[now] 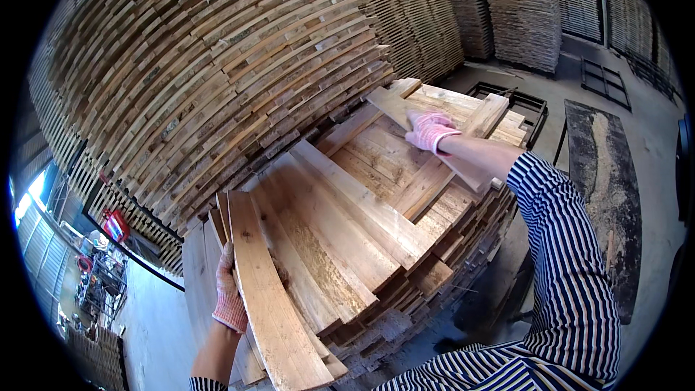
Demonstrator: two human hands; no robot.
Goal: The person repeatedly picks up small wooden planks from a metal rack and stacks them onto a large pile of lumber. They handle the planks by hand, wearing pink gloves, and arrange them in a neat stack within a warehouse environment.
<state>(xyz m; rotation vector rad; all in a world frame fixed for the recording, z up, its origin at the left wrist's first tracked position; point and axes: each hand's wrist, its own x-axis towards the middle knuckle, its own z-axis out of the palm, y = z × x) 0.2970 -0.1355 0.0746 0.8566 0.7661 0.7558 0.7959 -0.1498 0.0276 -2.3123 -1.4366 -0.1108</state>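
Note:
My left hand (229, 295), in a pink-and-white knit glove, grips the left edge of a long wooden board (269, 297) at the near left of the stack. Its fingers are partly hidden by the board. Farther right, my right hand (432, 131), gloved alike and slightly blurred, is closed on another wooden board (389, 107) lying slantwise over the stack's top. Between the hands, several loose boards (318, 235) lie side by side, fanned and overlapping. Under the right hand's board, crosswise strips (427, 190) rest over a layer of flat boards (371, 165).
A tall wall of stacked boards (217, 65) rises right behind the work stack. More stacks (517, 11) stand at the far right. A dark panel strewn with sawdust (602, 174) and a black metal frame (605, 83) lie on the floor at right. Cluttered equipment (101, 282) stands at far left.

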